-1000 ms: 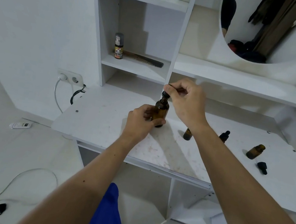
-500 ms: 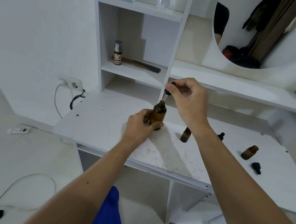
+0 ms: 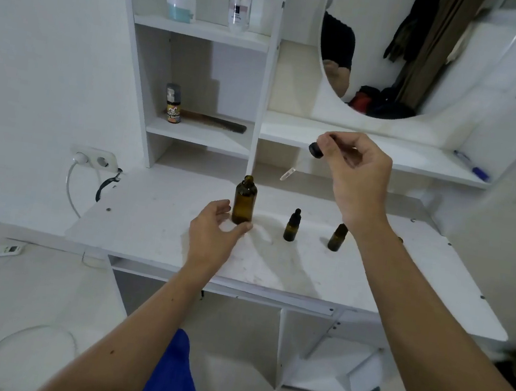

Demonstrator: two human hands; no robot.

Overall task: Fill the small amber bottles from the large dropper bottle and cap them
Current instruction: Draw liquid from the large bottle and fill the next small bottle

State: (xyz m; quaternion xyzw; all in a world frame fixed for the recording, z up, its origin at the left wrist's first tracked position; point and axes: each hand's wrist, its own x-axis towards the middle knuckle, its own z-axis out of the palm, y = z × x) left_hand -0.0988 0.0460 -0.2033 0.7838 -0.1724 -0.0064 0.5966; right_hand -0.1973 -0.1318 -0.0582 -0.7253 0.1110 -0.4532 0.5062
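The large amber bottle (image 3: 244,205) stands uncapped on the white desk (image 3: 155,214). My left hand (image 3: 215,232) sits beside its base, fingers relaxed, thumb tip touching the bottle's foot. My right hand (image 3: 353,171) is raised above the desk and pinches the black dropper cap (image 3: 317,149); its glass pipette (image 3: 288,173) slants down to the left, clear of the bottle. A small amber bottle with a black dropper cap (image 3: 292,226) stands to the right. Another small amber bottle (image 3: 338,237) stands beyond it, its top hidden by my right wrist.
Shelves at the back hold a small spray can (image 3: 173,103), a comb (image 3: 217,122), a jar (image 3: 180,7) and a perfume bottle (image 3: 240,4). A round mirror (image 3: 416,52) hangs at the right. A wall socket (image 3: 94,157) with a cable sits left of the desk.
My right hand has pulled the dropper out of the large bottle and lifted it up and to the right. My left hand has loosened its grip and slid down to the bottle's base.
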